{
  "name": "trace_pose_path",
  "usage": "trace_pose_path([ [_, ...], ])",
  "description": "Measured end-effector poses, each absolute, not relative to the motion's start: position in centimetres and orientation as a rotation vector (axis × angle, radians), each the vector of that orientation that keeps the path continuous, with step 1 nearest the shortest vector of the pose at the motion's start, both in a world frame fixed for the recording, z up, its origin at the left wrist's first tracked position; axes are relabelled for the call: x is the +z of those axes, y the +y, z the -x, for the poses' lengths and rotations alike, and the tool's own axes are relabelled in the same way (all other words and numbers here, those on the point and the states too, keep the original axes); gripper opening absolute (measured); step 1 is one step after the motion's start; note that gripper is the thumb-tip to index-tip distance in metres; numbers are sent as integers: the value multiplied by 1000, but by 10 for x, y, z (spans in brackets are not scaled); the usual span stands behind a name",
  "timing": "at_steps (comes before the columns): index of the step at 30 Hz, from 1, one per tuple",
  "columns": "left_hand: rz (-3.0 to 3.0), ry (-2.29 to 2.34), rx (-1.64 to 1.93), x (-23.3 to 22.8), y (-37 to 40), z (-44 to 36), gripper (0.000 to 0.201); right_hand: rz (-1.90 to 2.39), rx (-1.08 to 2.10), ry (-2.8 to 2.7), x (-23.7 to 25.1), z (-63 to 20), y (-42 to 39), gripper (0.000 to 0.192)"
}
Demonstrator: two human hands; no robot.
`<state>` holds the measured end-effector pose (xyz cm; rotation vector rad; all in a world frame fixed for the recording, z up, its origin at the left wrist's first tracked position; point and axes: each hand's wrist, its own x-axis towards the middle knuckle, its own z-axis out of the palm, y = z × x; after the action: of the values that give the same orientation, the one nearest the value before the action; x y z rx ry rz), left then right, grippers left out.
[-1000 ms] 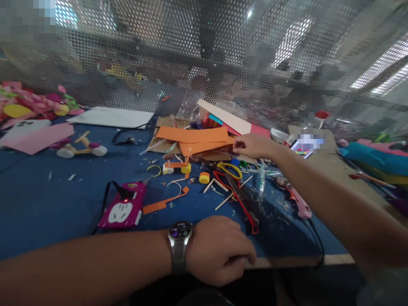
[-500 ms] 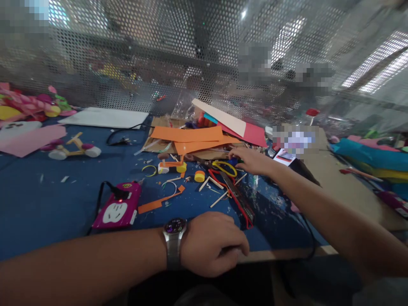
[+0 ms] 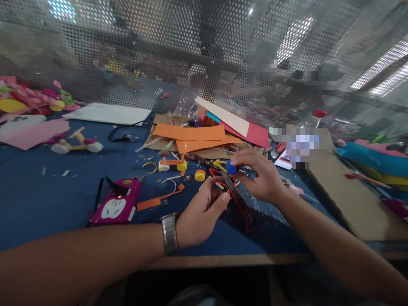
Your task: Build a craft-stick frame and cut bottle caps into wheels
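Note:
My right hand (image 3: 259, 176) hovers above the blue table (image 3: 47, 187) and pinches a small blue round piece (image 3: 231, 168) between thumb and fingertips. My left hand (image 3: 199, 212), with a watch on the wrist, is raised beside it, palm turned inward and fingers half curled toward the blue piece; nothing shows in it. Under both hands lie a red wire loop (image 3: 242, 208), a dark tool and wooden sticks. A yellow disc (image 3: 200, 175) and a small orange cart with yellow and white wheels (image 3: 172, 163) lie just left of them.
Orange paper strips (image 3: 191, 134), cardboard and a red sheet (image 3: 255, 134) pile up behind the hands. A magenta power strip (image 3: 116, 206) lies at the left front, a wooden toy tricycle (image 3: 76, 142) farther left. A perforated metal screen closes the back. Coloured sheets (image 3: 372, 157) lie at the right.
My right hand has drawn back from the pile with the blue piece in its fingers. My left hand has lifted off the table edge and opened toward it.

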<state>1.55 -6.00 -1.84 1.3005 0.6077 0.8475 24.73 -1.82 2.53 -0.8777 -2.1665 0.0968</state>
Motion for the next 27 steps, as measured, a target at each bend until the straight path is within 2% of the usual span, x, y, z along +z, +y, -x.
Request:
trace_pose_path([
  [5, -1241, 636, 879, -22, -56, -17, 68, 638, 20, -2264, 6, -234, -27, 39],
  [11, -1233, 669, 859, -18, -56, -15, 66, 597, 4, -2293, -1, -236, -30, 34],
  [15, -1262, 723, 841, -15, -55, -14, 65, 627, 38, -2292, 0, -237, -32, 39],
  [23, -1359, 795, 859, -13, -48, -12, 54, 610, 146, -2279, 1, -240, -32, 33],
  [27, -1324, 814, 845, -11, -47, -11, 42, 869, 114, -2266, -2, -246, -26, 35],
])
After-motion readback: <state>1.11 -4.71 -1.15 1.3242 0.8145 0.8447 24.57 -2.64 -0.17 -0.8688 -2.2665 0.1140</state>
